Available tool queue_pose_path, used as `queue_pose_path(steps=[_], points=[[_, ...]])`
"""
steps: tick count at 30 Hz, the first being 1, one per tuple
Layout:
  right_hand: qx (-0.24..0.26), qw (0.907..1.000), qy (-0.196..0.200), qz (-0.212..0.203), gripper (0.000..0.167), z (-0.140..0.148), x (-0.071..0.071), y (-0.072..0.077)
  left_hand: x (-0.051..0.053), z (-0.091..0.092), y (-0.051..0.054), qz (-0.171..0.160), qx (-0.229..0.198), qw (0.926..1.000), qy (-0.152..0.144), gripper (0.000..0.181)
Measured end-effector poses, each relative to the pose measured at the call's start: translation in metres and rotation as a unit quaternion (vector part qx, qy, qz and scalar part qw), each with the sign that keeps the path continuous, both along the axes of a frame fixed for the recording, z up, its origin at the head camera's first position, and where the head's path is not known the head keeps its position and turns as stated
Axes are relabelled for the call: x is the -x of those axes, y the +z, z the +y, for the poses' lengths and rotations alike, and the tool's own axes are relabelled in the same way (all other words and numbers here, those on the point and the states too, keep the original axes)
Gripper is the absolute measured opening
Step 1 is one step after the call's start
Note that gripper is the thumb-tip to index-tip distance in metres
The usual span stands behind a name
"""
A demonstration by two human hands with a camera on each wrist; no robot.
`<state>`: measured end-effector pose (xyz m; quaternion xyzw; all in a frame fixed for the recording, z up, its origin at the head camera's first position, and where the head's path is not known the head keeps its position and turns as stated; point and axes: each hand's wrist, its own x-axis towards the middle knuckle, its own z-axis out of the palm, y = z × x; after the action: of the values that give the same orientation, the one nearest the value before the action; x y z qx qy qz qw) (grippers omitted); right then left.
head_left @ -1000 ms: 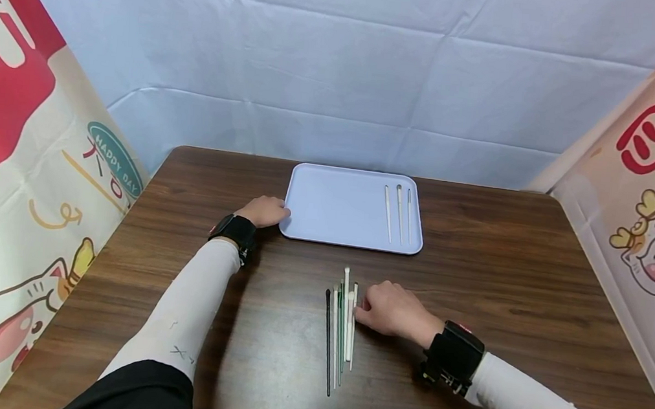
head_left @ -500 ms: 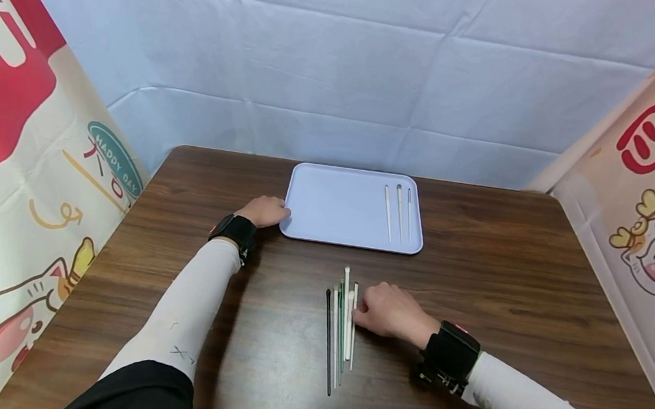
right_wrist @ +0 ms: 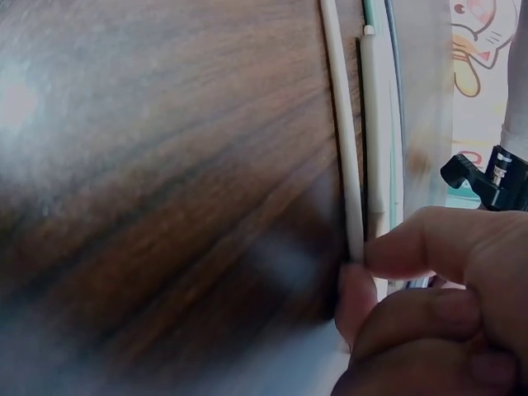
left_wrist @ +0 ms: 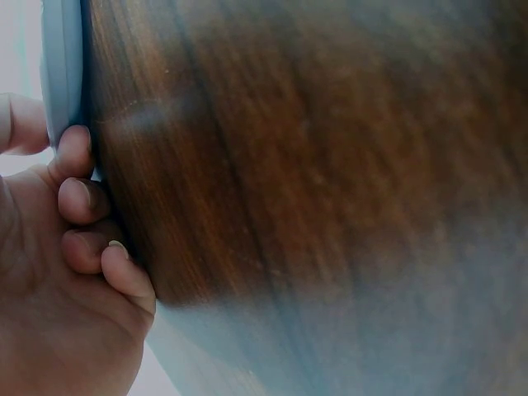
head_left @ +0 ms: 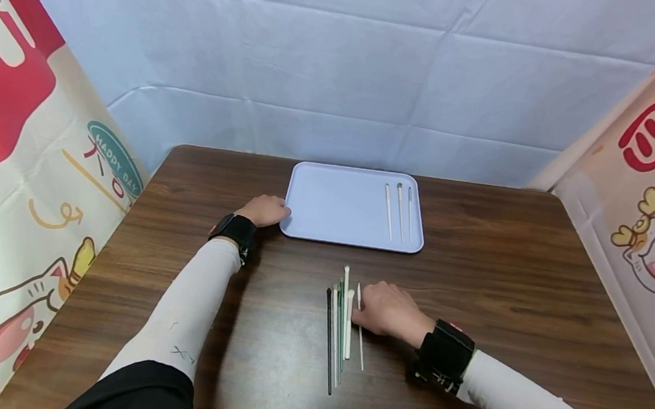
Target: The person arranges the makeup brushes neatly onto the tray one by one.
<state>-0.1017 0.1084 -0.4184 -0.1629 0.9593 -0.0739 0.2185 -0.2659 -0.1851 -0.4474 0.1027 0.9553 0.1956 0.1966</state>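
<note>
My left hand (head_left: 262, 210) grips the left edge of a pale tray (head_left: 327, 204); in the left wrist view its thumb lies on one side of the rim (left_wrist: 64, 66), with curled fingers on the other. My right hand (head_left: 391, 311) pinches a thin white stick (head_left: 360, 353) between thumb and forefinger, low over the table. Just left of it lies a loose bunch of slim sticks: a black one (head_left: 329, 344), green ones, and white ones including a thicker white one (head_left: 348, 330). In the right wrist view the pinched stick (right_wrist: 341, 107) stands slightly apart from the others.
Three thin sticks lie side by side at the tray's right end; the middle one (head_left: 400, 211) has a dark tip. The brown wooden table (head_left: 503, 265) is bounded by a pale blue cloth (head_left: 339, 69) behind and printed cloths on both sides.
The rightmost white stick has come away from the bunch, tilting with its lower end to the right, between my right thumb and forefinger. My left hand and the tray have stayed put.
</note>
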Motion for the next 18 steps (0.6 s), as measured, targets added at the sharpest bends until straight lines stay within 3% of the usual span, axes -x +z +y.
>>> queue_pose_path(steps=[18], points=[[-0.004, 0.9999, -0.011, -0.011, 0.036, 0.0042, 0.0021, 0.0033, -0.0002, 0.001, 0.0001, 0.003, 0.006, 1.0, -0.004, 0.057]])
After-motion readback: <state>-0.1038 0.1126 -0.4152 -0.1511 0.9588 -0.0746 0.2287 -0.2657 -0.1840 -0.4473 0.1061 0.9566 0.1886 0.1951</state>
